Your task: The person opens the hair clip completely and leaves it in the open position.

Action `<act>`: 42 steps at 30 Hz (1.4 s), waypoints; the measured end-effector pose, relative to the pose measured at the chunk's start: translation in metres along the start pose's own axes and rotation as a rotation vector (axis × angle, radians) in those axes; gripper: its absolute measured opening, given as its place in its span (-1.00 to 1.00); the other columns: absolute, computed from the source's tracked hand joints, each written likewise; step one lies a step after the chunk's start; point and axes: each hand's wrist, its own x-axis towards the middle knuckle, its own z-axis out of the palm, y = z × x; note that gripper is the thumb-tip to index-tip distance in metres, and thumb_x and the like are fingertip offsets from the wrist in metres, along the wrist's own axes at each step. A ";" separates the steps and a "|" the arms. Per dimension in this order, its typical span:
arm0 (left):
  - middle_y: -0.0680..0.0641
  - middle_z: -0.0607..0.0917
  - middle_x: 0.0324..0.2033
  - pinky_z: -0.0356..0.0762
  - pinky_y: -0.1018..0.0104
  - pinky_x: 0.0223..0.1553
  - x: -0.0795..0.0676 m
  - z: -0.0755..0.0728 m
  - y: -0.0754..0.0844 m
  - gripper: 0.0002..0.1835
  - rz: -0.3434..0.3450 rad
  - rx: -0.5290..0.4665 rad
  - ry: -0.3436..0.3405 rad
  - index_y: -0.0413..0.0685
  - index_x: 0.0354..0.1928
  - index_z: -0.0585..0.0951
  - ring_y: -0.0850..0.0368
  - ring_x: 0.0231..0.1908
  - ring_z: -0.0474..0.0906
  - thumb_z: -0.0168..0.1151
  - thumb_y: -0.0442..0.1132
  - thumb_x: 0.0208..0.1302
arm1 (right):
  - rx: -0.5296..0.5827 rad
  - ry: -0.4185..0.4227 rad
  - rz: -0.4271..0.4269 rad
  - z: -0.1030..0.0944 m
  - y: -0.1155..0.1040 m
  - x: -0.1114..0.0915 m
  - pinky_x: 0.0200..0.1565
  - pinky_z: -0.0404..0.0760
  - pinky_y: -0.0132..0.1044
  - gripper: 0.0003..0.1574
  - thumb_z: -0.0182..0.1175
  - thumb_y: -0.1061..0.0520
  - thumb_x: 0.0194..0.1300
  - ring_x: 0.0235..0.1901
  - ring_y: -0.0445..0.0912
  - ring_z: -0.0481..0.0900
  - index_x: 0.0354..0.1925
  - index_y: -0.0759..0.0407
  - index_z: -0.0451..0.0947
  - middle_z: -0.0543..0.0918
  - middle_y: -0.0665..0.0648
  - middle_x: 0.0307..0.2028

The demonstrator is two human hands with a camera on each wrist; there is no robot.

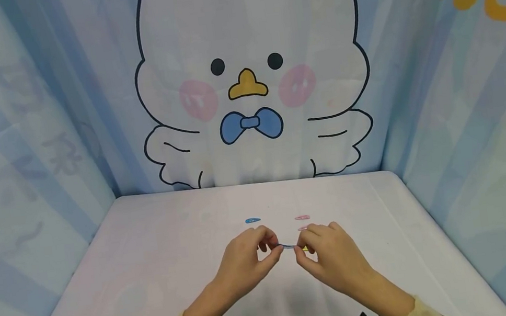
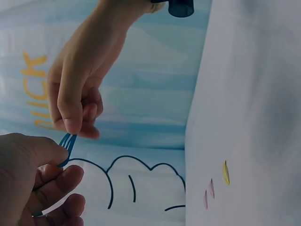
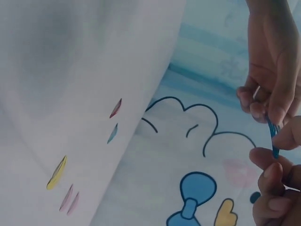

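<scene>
A blue snap hair clip point(image 1: 288, 246) is stretched between my two hands, above the table. My left hand point(image 1: 248, 258) pinches one end between thumb and fingertips. At the other end, my right hand point(image 1: 333, 253) pinches it the same way. The left wrist view shows the held clip's slotted blue strips point(image 2: 68, 145) between the thumbs. Beyond the hands lie another blue clip point(image 1: 253, 220) and two pink clips, one pink clip point(image 1: 302, 217) behind the other. A yellow clip point(image 3: 57, 173) is mostly hidden by my right hand in the head view.
A red clip point(image 3: 115, 108) lies near the loose blue one in the right wrist view; the head view does not show it. The pale table point(image 1: 172, 231) is bounded by a printed curtain point(image 1: 257, 157) at the back and on both sides.
</scene>
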 end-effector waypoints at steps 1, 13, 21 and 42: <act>0.22 0.67 -0.42 0.53 0.45 -0.32 0.000 0.000 0.000 -0.82 0.002 0.001 0.006 0.10 -0.25 0.61 0.33 -0.36 0.54 0.48 -0.18 0.26 | 0.000 0.002 0.007 0.000 0.000 0.000 -0.40 0.25 -0.40 -0.80 0.39 0.10 0.14 -0.52 -0.34 0.34 -0.48 -0.08 0.53 0.48 -0.20 -0.56; 0.19 0.66 -0.46 0.53 0.48 -0.33 -0.001 0.000 0.001 -0.80 0.044 -0.020 0.100 0.08 -0.33 0.62 0.31 -0.40 0.52 0.52 -0.24 0.17 | -0.025 0.057 0.037 0.007 -0.009 0.000 -0.43 0.13 -0.45 -0.76 0.38 0.18 0.05 -0.57 -0.38 0.21 -0.53 -0.06 0.49 0.35 -0.20 -0.60; 0.15 0.70 -0.41 0.63 0.41 -0.26 -0.001 0.004 0.002 -0.89 0.069 -0.147 0.071 0.05 -0.29 0.66 0.37 -0.37 0.59 0.45 -0.26 0.30 | 0.024 0.070 0.060 0.008 -0.003 0.004 -0.46 0.17 -0.47 -0.80 0.38 0.26 0.02 -0.57 -0.33 0.18 -0.48 0.00 0.56 0.36 -0.18 -0.61; 0.12 0.69 -0.36 0.60 0.40 -0.27 0.003 -0.006 -0.004 -0.91 0.139 -0.146 0.062 0.01 -0.24 0.65 0.32 -0.31 0.57 0.40 -0.24 0.33 | 0.016 -0.055 -0.048 0.005 0.002 0.007 -0.40 0.23 -0.44 -0.81 0.36 0.04 0.32 -0.52 -0.35 0.28 -0.39 -0.07 0.53 0.45 -0.19 -0.50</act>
